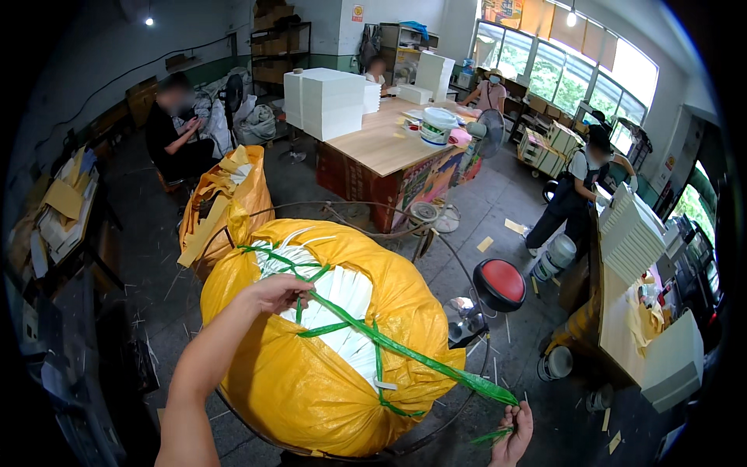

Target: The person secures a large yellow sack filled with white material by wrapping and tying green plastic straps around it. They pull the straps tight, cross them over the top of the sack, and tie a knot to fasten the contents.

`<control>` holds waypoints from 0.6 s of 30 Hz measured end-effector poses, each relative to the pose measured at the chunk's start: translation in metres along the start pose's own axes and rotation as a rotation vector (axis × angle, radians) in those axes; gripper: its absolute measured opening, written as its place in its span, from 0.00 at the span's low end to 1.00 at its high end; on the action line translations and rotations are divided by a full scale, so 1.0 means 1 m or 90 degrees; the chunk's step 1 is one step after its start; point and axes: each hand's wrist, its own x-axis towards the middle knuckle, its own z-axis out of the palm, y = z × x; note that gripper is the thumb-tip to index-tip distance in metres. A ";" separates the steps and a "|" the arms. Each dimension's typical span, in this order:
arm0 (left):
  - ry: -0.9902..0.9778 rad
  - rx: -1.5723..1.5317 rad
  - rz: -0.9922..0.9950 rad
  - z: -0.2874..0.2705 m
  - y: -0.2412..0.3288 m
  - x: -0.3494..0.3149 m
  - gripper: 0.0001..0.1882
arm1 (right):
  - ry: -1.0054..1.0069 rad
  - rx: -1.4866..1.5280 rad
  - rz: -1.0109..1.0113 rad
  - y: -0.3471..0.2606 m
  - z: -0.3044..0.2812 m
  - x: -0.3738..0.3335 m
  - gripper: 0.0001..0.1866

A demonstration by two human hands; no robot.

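Observation:
A big bulging yellow woven sack [327,397] stands in front of me, its mouth gaping over a mass of white paper strips [346,292]. Green plastic twine [379,337] crosses the opening in several places. My left hand [282,294] pinches the twine above the strips, toward the sack's far left. Beyond the sack's right edge, my right hand [513,436] grips the other end, with a short tail hanging from it. The length between my hands runs taut and slanting. A thin metal hoop [459,257] rings the sack.
A second orange sack [233,187] holding cardboard scraps sits behind left, near a seated person. Further back, a wooden table [381,152] carries stacked white paper. A red round stool [499,284] stands right, with buckets [555,363] near a workbench where another person stands.

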 end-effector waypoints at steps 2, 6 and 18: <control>0.000 0.018 -0.001 -0.004 -0.003 -0.001 0.04 | 0.007 0.011 -0.001 0.004 -0.005 0.004 0.15; 0.016 -0.043 0.012 0.001 -0.007 0.005 0.06 | -0.022 0.003 -0.012 0.003 -0.026 -0.002 0.14; 0.207 0.015 -0.068 0.028 -0.004 0.015 0.02 | -0.245 -0.209 -0.037 -0.035 -0.041 -0.091 0.10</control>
